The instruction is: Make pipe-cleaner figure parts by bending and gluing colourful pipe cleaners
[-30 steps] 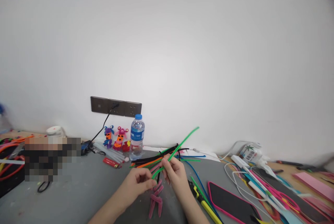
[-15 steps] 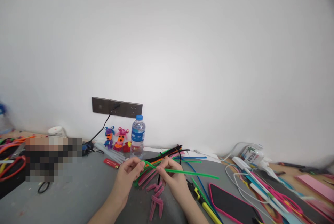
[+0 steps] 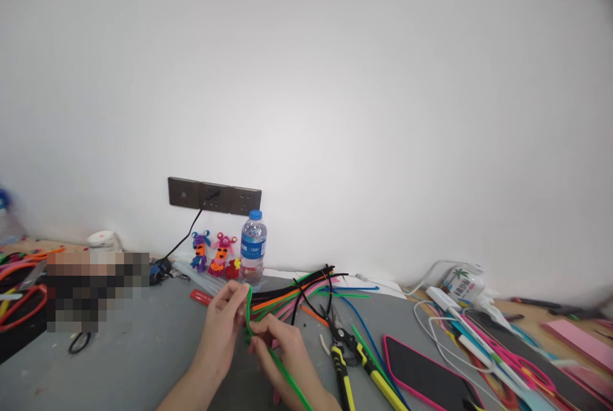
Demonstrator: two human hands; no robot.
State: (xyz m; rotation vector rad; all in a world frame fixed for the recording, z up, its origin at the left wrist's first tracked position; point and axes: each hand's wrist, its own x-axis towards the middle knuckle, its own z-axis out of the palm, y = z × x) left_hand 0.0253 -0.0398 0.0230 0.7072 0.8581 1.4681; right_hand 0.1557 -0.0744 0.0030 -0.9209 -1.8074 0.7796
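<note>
A green pipe cleaner (image 3: 290,378) runs between my two hands, bent at its upper end. My left hand (image 3: 226,321) pinches that bent end between thumb and fingers. Lower and to the right, my right hand (image 3: 280,348) is closed on the same strand, whose long tail slants down past the palm. Behind the hands lies a bundle of pipe cleaners (image 3: 306,288) in black, orange, green and pink. A pink fuzzy piece sits mostly hidden beneath my right hand. Yellow-and-black pliers (image 3: 345,350) rest just right of it.
A water bottle (image 3: 253,250) stands by the wall, beside small pipe-cleaner figures (image 3: 221,256). To the right lie a pink-cased phone (image 3: 428,373), white cables and pink scissors (image 3: 524,366). Orange-handled scissors (image 3: 29,309) are at the far left, near a blurred-out patch.
My right hand has moved down and left, swinging the green pipe cleaner's tail from pointing right to pointing down toward me. The pliers have come into fuller view.
</note>
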